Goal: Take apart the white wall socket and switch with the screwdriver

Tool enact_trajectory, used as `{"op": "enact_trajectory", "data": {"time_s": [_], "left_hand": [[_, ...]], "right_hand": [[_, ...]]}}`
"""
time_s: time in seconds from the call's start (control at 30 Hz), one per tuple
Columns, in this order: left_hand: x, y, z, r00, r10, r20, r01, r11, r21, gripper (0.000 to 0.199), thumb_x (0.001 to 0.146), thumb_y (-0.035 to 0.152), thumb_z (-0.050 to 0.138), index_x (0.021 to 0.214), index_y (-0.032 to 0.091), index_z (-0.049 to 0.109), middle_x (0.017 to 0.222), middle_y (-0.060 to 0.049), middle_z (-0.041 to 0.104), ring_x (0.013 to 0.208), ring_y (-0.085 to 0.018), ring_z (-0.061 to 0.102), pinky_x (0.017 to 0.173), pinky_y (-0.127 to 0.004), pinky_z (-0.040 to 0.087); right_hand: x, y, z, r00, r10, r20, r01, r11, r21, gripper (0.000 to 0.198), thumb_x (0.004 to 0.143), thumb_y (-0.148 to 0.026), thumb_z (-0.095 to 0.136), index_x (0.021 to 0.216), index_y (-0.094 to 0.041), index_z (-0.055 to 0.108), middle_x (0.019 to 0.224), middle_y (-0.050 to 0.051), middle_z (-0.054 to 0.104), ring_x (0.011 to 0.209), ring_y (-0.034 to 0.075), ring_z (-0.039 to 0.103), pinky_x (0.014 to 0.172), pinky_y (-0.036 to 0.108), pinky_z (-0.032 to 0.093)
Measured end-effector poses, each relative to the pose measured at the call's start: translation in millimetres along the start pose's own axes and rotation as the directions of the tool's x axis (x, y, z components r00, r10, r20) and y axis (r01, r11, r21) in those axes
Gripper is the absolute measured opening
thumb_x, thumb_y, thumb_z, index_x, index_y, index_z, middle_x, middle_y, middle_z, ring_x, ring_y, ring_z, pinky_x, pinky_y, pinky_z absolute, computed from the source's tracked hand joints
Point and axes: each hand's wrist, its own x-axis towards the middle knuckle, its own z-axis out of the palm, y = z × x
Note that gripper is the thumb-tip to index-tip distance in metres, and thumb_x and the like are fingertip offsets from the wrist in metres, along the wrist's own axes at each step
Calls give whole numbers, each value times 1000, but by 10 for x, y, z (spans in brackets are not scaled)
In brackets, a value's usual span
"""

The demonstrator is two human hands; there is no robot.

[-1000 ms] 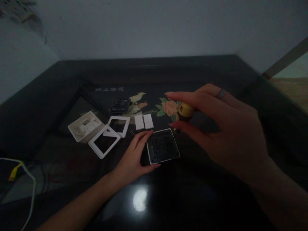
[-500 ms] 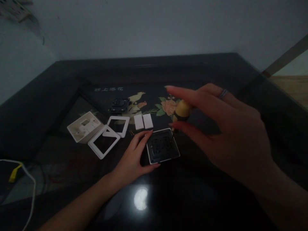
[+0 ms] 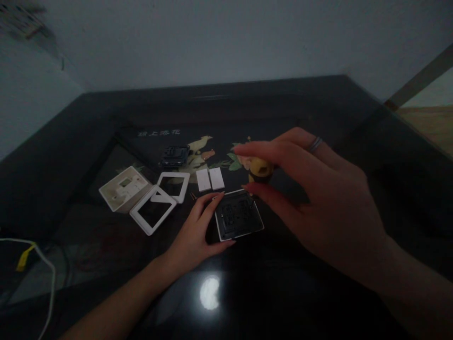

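My left hand (image 3: 198,229) grips a white square switch box (image 3: 243,234) by its left side, thumb at the near edge and fingers at the far corner. A black switch module (image 3: 238,216) sits inside it, face up, with a small screw at its left side. Above the box's right edge, my right hand (image 3: 304,189) has thumb and forefinger around the yellow and black handle of a screwdriver (image 3: 261,169). The screwdriver points down, its thin shaft over the module's right side; whether the tip touches a screw I cannot tell.
Left of my hands lie two white frames (image 3: 153,231), an open white back box (image 3: 123,189), two white rocker plates (image 3: 210,179) and small screws (image 3: 193,195). Another black module (image 3: 174,156) lies behind. A white cable (image 3: 52,283) with a yellow tag runs at the left edge.
My right hand has shifted a little left, and the screwdriver handle has tilted, showing more of its top end. My left hand and the switch box have stayed in place.
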Motion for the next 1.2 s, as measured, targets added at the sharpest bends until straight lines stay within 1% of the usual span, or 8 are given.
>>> {"op": "enact_trajectory", "data": {"time_s": [0.1,0.2,0.4,0.53,0.67,0.83,1.03,1.2], "left_hand": [[3,-6,2,1000,1,3,-1,1000,-6,92,78,35,77,151,34,21,148,-10,32,140,-35,39,117,-56,37],[-3,-11,2,1000,-2,2,2,1000,3,92,79,37,77,151,34,21,149,-10,32,140,-35,38,117,-55,37],[-6,19,-23,1000,2,9,-2,1000,-2,91,79,37,76,151,35,20,148,-11,32,140,-36,38,117,-57,36],[-2,29,-29,1000,6,15,-6,1000,-12,91,79,36,76,151,36,20,148,-10,32,140,-36,38,117,-58,36],[-6,8,-11,1000,1,5,-1,1000,0,92,79,35,77,151,34,21,148,-11,32,140,-36,39,117,-56,37],[-6,15,-16,1000,-1,9,1,1000,4,91,79,36,77,151,33,21,149,-12,32,141,-36,37,117,-57,37],[6,44,-35,1000,5,10,-5,1000,-11,90,78,33,77,151,33,23,147,-11,34,139,-36,40,116,-58,38],[-11,18,-18,1000,-4,5,4,1000,5,90,79,37,76,151,34,22,149,-11,34,139,-36,40,116,-58,37]], "right_hand": [[4,24,-67,995,-41,96,33,996,82,39,91,-5,50,125,-19,60,116,6,70,104,19,68,88,30,57],[0,33,-72,994,-59,97,52,996,77,30,93,-15,55,121,-20,63,121,8,67,108,23,66,87,36,58],[7,16,17,998,-15,-65,11,998,-66,22,89,-18,62,110,-21,70,94,5,67,84,22,68,74,35,59],[9,31,-47,1000,3,24,-3,1000,-9,40,88,-6,55,125,-20,61,113,4,71,101,20,69,87,31,58],[-4,42,-79,997,-43,62,43,999,13,33,91,-11,57,122,-21,62,124,6,67,111,21,65,93,33,56],[-3,25,-2,996,-17,-90,10,997,-82,17,88,-22,69,104,-24,71,98,6,65,88,20,64,76,33,58],[4,19,-53,1000,24,16,-25,997,68,45,87,-2,58,129,-18,59,119,3,70,101,17,69,91,28,57],[-13,54,-7,998,-63,8,62,996,66,29,91,-26,64,119,-21,64,121,7,68,110,24,66,90,37,58]]}}
